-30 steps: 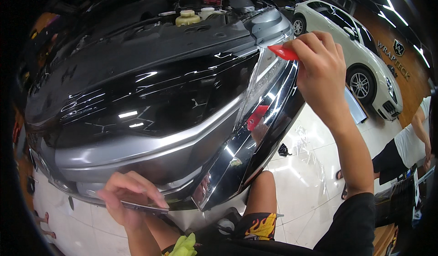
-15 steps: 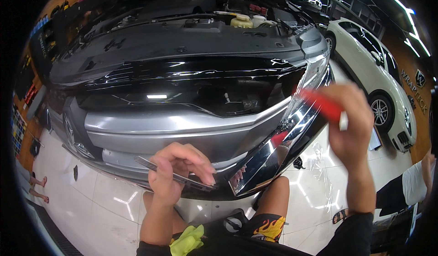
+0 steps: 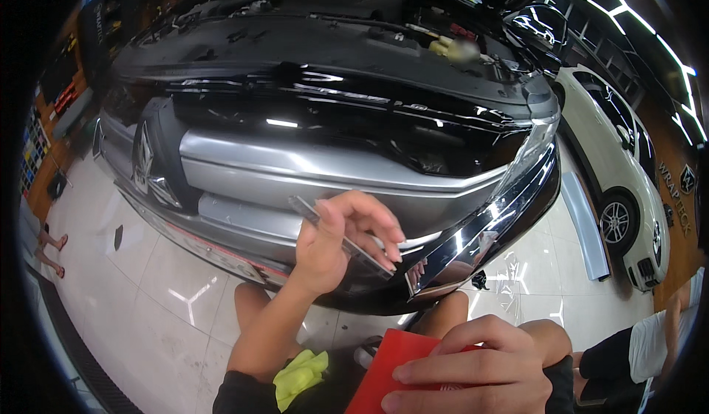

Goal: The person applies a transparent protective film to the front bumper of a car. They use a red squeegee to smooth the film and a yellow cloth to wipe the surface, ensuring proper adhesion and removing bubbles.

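My left hand is raised before the front of a dark car, fingers curled around a slim grey stick-like tool. Its exact kind does not show; one end sticks out past the thumb. Low and close, my right hand grips a flat red squeegee, fingers spread over its face. Beyond the hands are the car's silver grille and a shiny chrome trim piece on the bumper's right side. Clear film seems to lie by the headlight.
The hood is up over the engine bay. A white car stands at right, a long silver-blue panel beside it. A yellow-green cloth lies near my lap. Other people appear at the right and left edges.
My right hand has come down from the bumper's right side to near my lap, still with the red squeegee. The view has shifted; my left hand keeps its hold on the slim tool.
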Demonstrator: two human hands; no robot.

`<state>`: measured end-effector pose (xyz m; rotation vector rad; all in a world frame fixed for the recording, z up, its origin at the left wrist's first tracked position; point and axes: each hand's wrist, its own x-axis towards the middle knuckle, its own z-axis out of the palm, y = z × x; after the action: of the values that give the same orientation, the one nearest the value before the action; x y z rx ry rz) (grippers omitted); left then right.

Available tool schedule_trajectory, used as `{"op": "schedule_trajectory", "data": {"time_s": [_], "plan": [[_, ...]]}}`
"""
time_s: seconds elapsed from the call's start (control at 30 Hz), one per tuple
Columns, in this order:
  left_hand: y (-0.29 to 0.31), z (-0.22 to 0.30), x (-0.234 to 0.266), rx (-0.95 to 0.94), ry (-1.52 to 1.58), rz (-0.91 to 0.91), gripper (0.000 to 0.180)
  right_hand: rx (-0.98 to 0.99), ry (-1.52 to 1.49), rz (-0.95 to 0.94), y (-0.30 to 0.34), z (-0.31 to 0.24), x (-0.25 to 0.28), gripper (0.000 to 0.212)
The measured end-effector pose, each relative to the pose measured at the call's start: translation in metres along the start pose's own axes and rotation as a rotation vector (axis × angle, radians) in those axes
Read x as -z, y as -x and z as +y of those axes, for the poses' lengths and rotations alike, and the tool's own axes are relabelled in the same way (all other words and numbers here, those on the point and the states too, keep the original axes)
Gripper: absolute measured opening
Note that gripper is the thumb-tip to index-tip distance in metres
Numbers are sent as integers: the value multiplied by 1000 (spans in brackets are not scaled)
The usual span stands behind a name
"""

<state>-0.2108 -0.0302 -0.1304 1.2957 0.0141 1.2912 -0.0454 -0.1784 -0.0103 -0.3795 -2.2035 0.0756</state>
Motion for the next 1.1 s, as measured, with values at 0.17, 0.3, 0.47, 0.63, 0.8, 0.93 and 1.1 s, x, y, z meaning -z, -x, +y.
{"op": "schedule_trajectory", "data": {"time_s": [0.17,0.3,0.47,0.63,0.8,0.93,1.1], "plan": [[14,22,-15,28,-190,24,98,-9,29,-77,21,43,-13,38],[74,30,-16,20,-515,10,110,-417,-172,90,73,55,-55,39],[120,10,-36,132,-633,-99,93,-950,-556,-207,112,6,-95,33],[189,-1,-17,525,-418,-104,74,-841,-395,-103,157,5,-68,29],[269,-61,14,884,-922,-140,29,-1328,-582,315,219,-23,-17,32],[281,-100,17,976,-863,-211,34,-1315,-591,439,251,-36,8,25],[262,-129,-8,1050,-996,-448,49,-1446,-596,512,291,-59,-7,24]]}}
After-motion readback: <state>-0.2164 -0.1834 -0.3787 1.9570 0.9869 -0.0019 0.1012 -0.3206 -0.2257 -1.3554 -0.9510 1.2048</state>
